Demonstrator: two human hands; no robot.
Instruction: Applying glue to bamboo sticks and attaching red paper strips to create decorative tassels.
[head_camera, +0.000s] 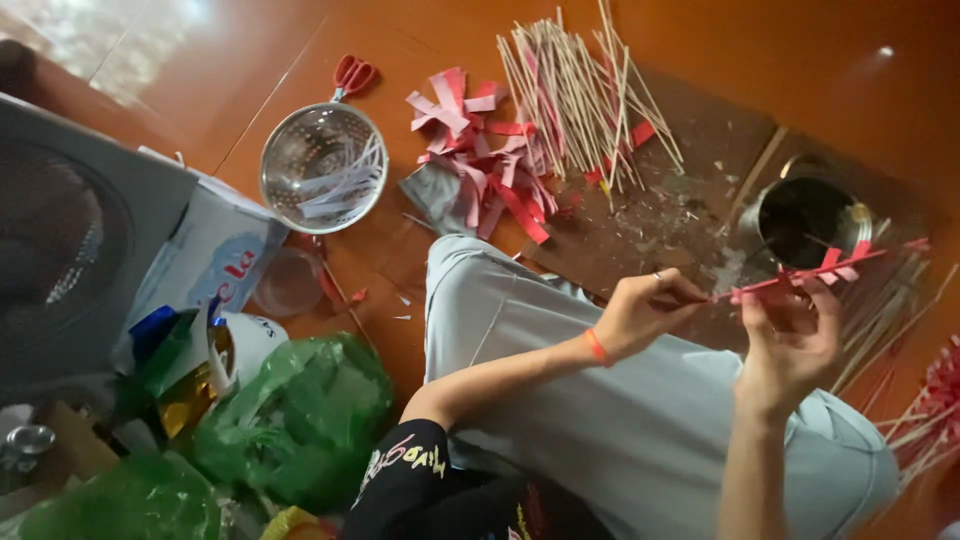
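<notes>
My left hand (645, 312), with an orange band at the wrist, pinches the near end of a thin stick wrapped in red paper (800, 277). My right hand (790, 340) grips the same stick from below, fingers curled around the red paper tabs. Both hands hover over my knees in light grey trousers (560, 400). A pile of bare bamboo sticks (580, 90) lies on the floor ahead, with loose red and pink paper strips (480, 150) beside it.
A metal colander (323, 168) holds white strips, with red scissors (352, 73) behind it. A dark round tin (810, 215) stands on a stained cardboard mat (660, 215). Green plastic bags (300, 420), a white box (215, 250) and a fan (60, 250) crowd the left. More sticks (925, 400) lie at right.
</notes>
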